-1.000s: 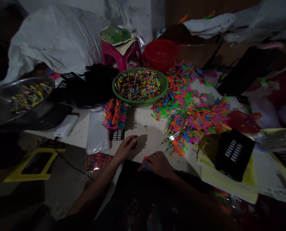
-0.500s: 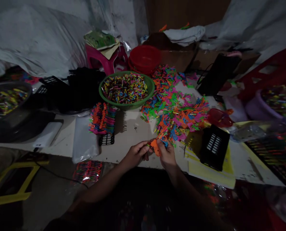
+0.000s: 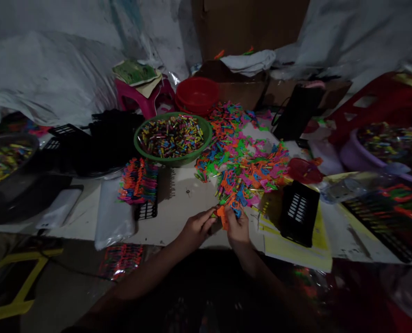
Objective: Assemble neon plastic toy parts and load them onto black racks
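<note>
My right hand (image 3: pixel 238 226) grips a small orange plastic piece (image 3: pixel 222 215) with a grip-like end, shaped like a toy pistol. The fingers of my left hand (image 3: pixel 198 227) are pinched at the left end of that piece, on a small yellow-green tube (image 3: pixel 214 214). Whether the tube sits inside the orange piece cannot be made out. Just beyond both hands spreads a heap of orange, green, pink and blue plastic pieces (image 3: pixel 242 162). A green basin (image 3: pixel 173 162) of small multicoloured tubes stands farther back to the left.
Left of the hands, a bundle of coloured pieces (image 3: pixel 139 180) stands on a black rack, beside clear plastic bags (image 3: pixel 113 217). On the right, a black plastic tray (image 3: pixel 299 215) rests on yellow sheets (image 3: pixel 296 252). A purple basin (image 3: pixel 358 148) and red bowls (image 3: pixel 197 92) stand farther off.
The orange piece has turned and now stands more upright between my hands. The whole scene has shifted slightly left and down in view as the head camera moved.
</note>
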### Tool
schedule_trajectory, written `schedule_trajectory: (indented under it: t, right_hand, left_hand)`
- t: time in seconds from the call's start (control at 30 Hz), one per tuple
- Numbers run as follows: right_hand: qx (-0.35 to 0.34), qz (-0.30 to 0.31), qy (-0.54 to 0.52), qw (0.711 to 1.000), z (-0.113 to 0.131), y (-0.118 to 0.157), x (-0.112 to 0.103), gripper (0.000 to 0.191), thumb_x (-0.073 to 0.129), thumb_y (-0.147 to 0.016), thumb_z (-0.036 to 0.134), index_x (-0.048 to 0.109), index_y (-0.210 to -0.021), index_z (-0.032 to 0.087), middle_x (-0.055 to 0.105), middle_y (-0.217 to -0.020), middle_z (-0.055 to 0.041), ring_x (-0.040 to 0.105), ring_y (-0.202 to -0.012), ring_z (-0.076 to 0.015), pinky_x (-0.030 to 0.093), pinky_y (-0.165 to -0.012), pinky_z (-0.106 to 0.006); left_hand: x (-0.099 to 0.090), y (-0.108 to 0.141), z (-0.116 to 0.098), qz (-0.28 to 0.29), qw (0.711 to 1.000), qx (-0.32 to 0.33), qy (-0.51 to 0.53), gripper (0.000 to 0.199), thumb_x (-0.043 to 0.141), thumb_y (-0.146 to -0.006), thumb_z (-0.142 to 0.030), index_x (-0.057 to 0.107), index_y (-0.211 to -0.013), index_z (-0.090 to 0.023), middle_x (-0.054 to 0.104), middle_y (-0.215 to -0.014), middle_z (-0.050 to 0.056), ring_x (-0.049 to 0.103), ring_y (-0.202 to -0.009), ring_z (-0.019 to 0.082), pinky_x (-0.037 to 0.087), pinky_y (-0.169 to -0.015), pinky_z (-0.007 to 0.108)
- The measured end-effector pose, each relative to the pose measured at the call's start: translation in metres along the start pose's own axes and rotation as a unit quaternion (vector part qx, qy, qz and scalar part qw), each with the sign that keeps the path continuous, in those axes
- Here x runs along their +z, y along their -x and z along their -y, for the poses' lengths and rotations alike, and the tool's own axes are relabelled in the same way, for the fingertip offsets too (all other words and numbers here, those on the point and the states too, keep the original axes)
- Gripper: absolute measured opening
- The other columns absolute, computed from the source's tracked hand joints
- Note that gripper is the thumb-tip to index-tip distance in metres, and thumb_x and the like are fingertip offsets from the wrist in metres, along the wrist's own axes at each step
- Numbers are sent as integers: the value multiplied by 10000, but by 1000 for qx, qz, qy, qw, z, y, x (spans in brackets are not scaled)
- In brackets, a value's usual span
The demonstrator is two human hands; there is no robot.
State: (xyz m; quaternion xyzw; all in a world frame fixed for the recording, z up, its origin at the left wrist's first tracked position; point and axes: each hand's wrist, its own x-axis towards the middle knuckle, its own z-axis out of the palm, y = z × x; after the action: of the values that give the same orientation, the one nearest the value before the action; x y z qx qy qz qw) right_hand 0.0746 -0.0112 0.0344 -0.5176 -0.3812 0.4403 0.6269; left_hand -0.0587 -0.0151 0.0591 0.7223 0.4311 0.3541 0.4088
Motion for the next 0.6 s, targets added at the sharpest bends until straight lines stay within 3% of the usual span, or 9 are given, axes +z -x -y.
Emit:
schedule_trajectory:
  t: [0.13,0.23,0.3,0.33,0.37,0.43,0.47,0.53,0.6]
  right_hand:
    - [7,-32,6,999,-5,0,3,320,548,-734,494,571,-730,175,569,-649,2,512,-603,-121,442,-611,-254]
    - [12,24,68,997,4,-13,-11,377,473,-772,528,601,-774,174,606,-681,-22,550,-643,-152,459,-642,-288]
    - [-12,26,173,984,16,-29,-37,421,457,-772,544,620,-896,175,643,-854,-72,579,-807,-202,460,-741,-342]
    - [-29,-5,242,970,22,-38,-54,465,469,-759,551,606,-994,174,626,-996,-105,560,-926,-235,441,-805,-378]
    - [-46,-77,318,944,27,-47,-73,545,504,-725,562,570,-1084,156,568,-1132,-147,512,-1033,-276,414,-853,-423]
    - [-20,-215,456,863,32,-60,-111,760,571,-655,570,446,-1245,108,375,-1333,-219,399,-1161,-353,359,-897,-511]
    - [17,-251,510,823,33,-64,-129,821,591,-635,561,400,-1282,93,311,-1371,-236,357,-1190,-385,331,-906,-549]
    - [84,-259,577,770,35,-67,-156,830,607,-625,515,381,-1296,83,291,-1379,-247,332,-1203,-415,304,-913,-579]
    - [121,-231,583,769,41,-63,-173,729,606,-624,450,457,-1233,79,409,-1295,-256,400,-1151,-415,326,-896,-570]
  left_hand:
    - [8,-4,2,9,997,55,-47,389,411,-861,-345,572,-1158,-152,656,-710,58,587,-603,136,489,-668,257]
    - [10,-11,4,59,998,-21,18,391,460,-833,-374,585,-1140,-166,640,-616,14,578,-550,129,482,-611,241]
    - [9,-16,7,55,991,-82,88,388,499,-803,-402,605,-1093,-167,670,-700,21,601,-620,139,485,-636,245]
    - [8,-18,10,37,986,-107,120,383,520,-783,-419,618,-1051,-163,682,-758,35,612,-671,150,487,-663,257]
    - [6,-20,13,14,981,-126,145,380,544,-759,-433,627,-1007,-158,687,-812,50,618,-720,165,487,-693,273]
    - [2,-21,23,-32,971,-161,172,379,593,-708,-448,632,-948,-157,687,-865,69,620,-784,190,482,-731,302]
    - [-1,-21,29,-51,967,-176,175,380,615,-685,-446,634,-934,-159,686,-873,72,617,-801,196,478,-738,308]
    - [-5,-19,41,-97,959,-196,178,382,649,-651,-430,639,-921,-161,679,-880,66,609,-812,195,473,-736,303]
    - [-9,-17,49,-145,947,-207,197,387,669,-631,-408,634,-924,-158,665,-843,46,603,-760,173,474,-699,287]
